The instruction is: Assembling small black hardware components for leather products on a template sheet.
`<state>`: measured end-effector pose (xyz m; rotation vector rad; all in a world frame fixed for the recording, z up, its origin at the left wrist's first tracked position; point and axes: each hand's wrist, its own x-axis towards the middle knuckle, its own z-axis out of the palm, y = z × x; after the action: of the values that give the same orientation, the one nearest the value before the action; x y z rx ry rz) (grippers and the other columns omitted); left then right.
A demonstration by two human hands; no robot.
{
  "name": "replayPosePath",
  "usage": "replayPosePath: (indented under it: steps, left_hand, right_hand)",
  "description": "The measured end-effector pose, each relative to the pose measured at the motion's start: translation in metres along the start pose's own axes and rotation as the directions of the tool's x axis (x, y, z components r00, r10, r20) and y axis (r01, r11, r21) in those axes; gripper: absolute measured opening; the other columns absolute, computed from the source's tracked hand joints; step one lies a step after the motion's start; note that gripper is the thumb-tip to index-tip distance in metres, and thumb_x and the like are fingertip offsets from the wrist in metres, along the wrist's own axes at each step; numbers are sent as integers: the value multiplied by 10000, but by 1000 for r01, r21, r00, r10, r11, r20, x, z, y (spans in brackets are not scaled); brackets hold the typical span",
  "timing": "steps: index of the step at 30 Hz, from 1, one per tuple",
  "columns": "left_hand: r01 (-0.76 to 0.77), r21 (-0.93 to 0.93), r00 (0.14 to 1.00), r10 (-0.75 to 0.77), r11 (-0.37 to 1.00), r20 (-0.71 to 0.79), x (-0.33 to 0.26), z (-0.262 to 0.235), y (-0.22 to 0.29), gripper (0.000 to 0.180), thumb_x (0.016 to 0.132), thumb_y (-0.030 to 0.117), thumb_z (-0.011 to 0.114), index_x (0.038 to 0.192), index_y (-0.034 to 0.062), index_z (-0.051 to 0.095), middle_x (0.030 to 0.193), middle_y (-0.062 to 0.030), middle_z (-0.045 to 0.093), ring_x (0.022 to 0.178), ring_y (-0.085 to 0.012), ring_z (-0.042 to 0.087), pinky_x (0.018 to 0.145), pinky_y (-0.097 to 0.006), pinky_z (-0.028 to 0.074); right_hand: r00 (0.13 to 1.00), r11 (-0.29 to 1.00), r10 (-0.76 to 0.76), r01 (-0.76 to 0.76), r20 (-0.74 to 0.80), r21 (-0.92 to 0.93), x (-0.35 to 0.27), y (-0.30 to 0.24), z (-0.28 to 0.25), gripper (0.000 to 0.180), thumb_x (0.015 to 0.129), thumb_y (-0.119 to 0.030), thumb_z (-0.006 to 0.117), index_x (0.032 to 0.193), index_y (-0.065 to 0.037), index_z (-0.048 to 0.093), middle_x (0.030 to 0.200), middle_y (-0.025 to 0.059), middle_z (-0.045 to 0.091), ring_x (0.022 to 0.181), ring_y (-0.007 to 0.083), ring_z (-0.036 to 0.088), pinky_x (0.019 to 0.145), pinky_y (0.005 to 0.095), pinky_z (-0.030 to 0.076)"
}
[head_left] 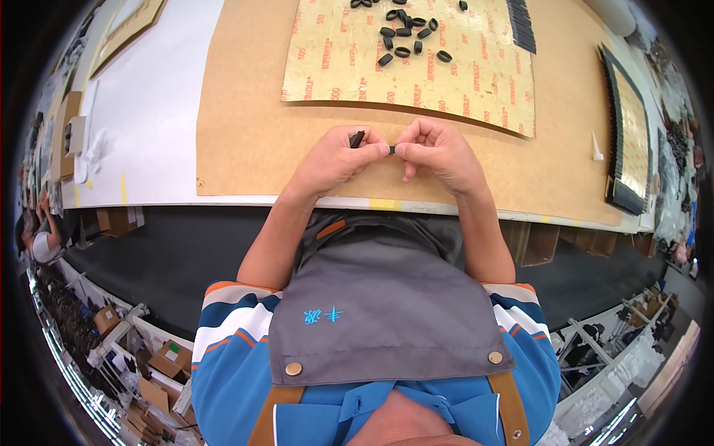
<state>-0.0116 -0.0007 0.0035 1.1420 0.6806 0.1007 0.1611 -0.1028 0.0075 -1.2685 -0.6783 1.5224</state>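
Black is the colour that matters here — a small black strap piece (358, 139) sits pinched in the left hand (335, 157), its end poking up between thumb and forefinger, while the right hand (439, 154) nips another tiny black bit (392, 149) at its fingertips. Both hands are closed, each clamped on its own end, knuckles nearly meeting just above the near edge of the table (149, 111). Whether the two black bits are one piece or two, I cannot tell; they are too small.

Head view, looking straight down: the hands work low and close to the body, forearms coming in over a grey apron (387, 297), and that looks like a hold chosen for fine fingertip control. Under them lies a brown kraft sheet (245, 111), most likely there to protect the white tabletop.

Further out, well apart from the hands, a yellowish backing sheet (461, 74) carries a scatter of black loops (405, 33) — laid flat and loose, within an easy forward reach. To the right a framed tray (628, 149) holds black pieces packed in tight rows along its edges, and a small white cone-shaped tip (596, 147) stands beside it. Cardboard boxes (167, 360) crowd the floor below.
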Motion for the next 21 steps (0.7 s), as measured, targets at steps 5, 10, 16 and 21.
replayPosePath:
  steps: [5,10,16,21]
  left_hand:
    - [2,61,999,1,998,-49,1,2,-2,154,840,168,602,740,51,585,586,93,411,525,-11,329,457,-211,249]
    - [-31,107,995,41,994,-94,3,4,-2,145,807,149,598,709,45,582,603,79,430,562,-22,347,489,-228,275]
    - [-60,133,993,73,989,-98,3,5,-2,144,802,150,606,720,35,580,620,70,443,587,-25,362,504,-226,294]
    - [-96,205,988,118,974,-99,5,7,-8,141,795,144,597,723,26,574,619,67,441,594,-26,370,506,-225,304]
  right_hand:
    - [999,1000,-7,7,47,-4,1,5,-3,129,830,-44,616,927,20,558,778,60,617,647,103,610,609,221,497]
    - [998,999,-11,8,66,48,-8,4,-12,170,854,-26,577,1014,32,562,860,97,639,778,139,641,720,248,520]
    - [993,996,-7,-4,120,89,-5,6,-21,169,865,-41,579,1017,32,582,889,120,653,827,167,658,759,260,532]
    - [994,996,61,-67,88,60,-4,0,-14,128,852,-63,601,948,19,583,832,130,661,773,178,669,713,259,547]
